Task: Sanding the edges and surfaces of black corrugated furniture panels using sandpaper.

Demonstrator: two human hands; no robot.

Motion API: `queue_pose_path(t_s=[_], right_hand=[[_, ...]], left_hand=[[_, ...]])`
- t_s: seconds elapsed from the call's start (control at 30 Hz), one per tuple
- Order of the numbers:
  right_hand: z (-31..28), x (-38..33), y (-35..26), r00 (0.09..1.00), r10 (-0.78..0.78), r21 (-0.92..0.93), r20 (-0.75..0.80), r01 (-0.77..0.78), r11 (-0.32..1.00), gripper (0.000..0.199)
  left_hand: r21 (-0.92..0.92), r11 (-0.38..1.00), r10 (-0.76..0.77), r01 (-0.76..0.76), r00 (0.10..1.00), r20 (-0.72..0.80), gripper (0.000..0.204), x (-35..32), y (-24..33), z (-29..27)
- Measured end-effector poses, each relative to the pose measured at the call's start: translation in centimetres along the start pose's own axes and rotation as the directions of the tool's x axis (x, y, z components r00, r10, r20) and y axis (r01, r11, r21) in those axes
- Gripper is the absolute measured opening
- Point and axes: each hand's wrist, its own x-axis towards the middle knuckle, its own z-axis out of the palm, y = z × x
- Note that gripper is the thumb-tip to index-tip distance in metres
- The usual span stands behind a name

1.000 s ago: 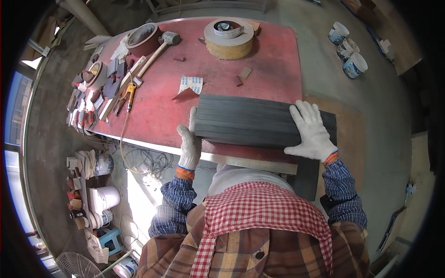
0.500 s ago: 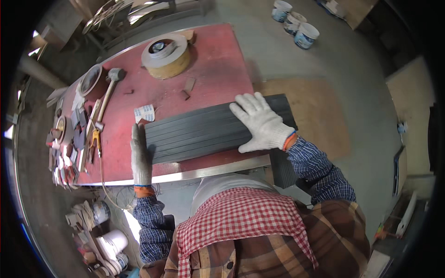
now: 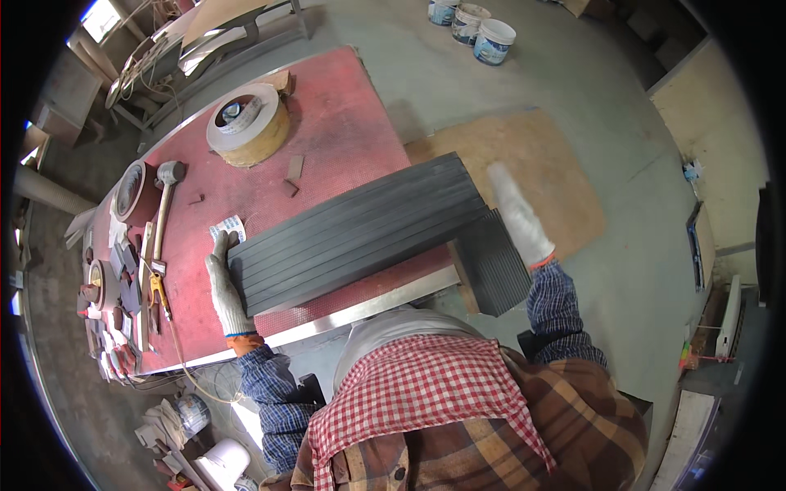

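Note:
A row of long dark grey strips [image 3: 352, 233], laid side by side, slants across the near right part of the red table [image 3: 327, 98]. Its right end reaches past the table's edge. My left hand [image 3: 223, 282], in a whitish knit glove, lies against the strips' left ends with its fingers extended. Beyond the right ends, my right hand [image 3: 520, 217], gloved too, is held edge-on with straight fingers, apart from the strips and smeared by motion. Beneath those ends stands a stack of similar dark strips [image 3: 494, 266], next to the table's metal edge.
Wide tape rolls [image 3: 254, 143], a mallet [image 3: 168, 192], a yellow-handled air gun [image 3: 157, 286] with its hose, and several hand tools lie on the table. A brown board [image 3: 524, 155] is on the floor at right. Paint buckets [image 3: 494, 42] stand farther back.
My right hand has lifted off the strips' top and moved right, past their ends. The left hand stays at the left ends. The whole view has shifted and turned.

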Motion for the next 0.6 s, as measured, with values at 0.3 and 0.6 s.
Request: queue_pose_path(t_s=[0.3,0.6], right_hand=[[1.5,-2.7,4.9,0.96,0.218,0.117,0.173,-0.24,0.964,0.079],[1.3,-2.8,5.6,0.962,0.217,0.12,0.166,-0.238,0.964,0.077]], left_hand=[[-0.024,1.0,0.011,-0.01,1.0,0.008,0.077,0.1,0.0,0.1],[-0.065,0.997,-0.031,0.03,0.999,-0.013,0.076,-0.2,-0.3,-0.1]])
